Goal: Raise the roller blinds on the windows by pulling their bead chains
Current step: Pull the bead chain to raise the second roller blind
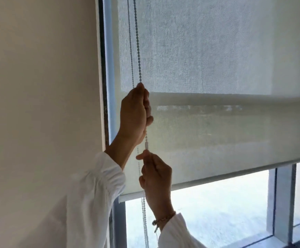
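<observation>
Up left, left hand (135,111) above right hand (156,176), both gripping bead chain (137,42), beside wall (38,86).

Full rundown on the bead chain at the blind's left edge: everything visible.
The grey bead chain is a loop of small round beads, plastic or metal unclear. Two strands hang near vertical in front of the pale woven roller blind, beside the window frame. The left hand grips the front strand; the right hand pinches it below, under a whitish connector. The chain runs down past the blind's bottom bar.
</observation>
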Tool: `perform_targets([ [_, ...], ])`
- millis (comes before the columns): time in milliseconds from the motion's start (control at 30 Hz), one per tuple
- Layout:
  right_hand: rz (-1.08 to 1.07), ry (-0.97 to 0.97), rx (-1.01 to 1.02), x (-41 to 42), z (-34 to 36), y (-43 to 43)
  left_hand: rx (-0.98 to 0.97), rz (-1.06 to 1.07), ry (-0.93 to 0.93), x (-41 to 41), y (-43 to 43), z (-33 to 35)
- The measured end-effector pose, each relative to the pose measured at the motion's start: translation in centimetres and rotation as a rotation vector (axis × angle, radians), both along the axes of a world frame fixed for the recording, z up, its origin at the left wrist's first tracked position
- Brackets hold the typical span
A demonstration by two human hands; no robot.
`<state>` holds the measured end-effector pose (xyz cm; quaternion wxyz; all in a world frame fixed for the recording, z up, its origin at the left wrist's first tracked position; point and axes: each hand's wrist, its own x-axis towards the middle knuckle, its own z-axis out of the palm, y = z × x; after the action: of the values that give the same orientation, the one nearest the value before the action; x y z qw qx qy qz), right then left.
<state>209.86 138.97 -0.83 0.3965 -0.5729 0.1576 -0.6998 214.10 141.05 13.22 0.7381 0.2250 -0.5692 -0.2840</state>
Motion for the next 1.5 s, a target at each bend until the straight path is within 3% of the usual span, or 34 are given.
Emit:
perform_targets([
  [133, 0.113, 0.001, 0.161, -1.1, 1.6, -1.4, -0.039, 0.015, 0.047, -0.2, -0.3, -1.8],
  [267, 0.196, -0.096, 0.191, -2.4, 5.2, -2.1, -0.047, 0.144, -0.045, 0.1, -0.9, -6.0],
  [367, 0.307, -0.200, 0.148, -3.0, 8.2, -1.5, 0.038, 0.120, -0.040, 0.4, -1.2, -9.7],
  [500, 0.404, -0.144, 0.046, -2.5, 11.2, 0.2, 0.139, 0.115, -0.047, 0.3, -0.9, -13.2],
  [667, 0.172, -0.104, -0.081, -0.9, 11.6, 1.2, 0.096, 0.075, -0.045, 0.7, -0.4, -13.5],
  [767, 0.161, -0.180, -0.153, -1.5, 11.3, 1.4, 0.095, 0.010, -0.077, 1.4, -0.8, -12.6],
  [900, 0.063, -0.182, -0.183, -1.5, 10.2, 1.7, 0.169, 0.084, -0.048, 2.9, -1.3, -9.9],
  [1000, -0.090, -0.132, -0.227, -0.6, 8.3, 1.6, 0.134, 0.004, -0.074, 3.0, -1.2, -6.8],
  [1200, -0.201, -0.073, -0.203, -0.2, 2.7, 0.4, 0.009, -0.185, -0.087, 1.7, 0.2, -1.5],
  [1333, -0.236, -0.032, -0.220, -0.6, 1.9, -0.1, -0.046, -0.010, 0.012, -0.7, -0.2, -1.6],
  [1500, -0.105, -0.036, -0.104, -1.4, 3.4, -0.8, -0.155, 0.169, 0.075, -0.8, -1.0, -2.2],
])
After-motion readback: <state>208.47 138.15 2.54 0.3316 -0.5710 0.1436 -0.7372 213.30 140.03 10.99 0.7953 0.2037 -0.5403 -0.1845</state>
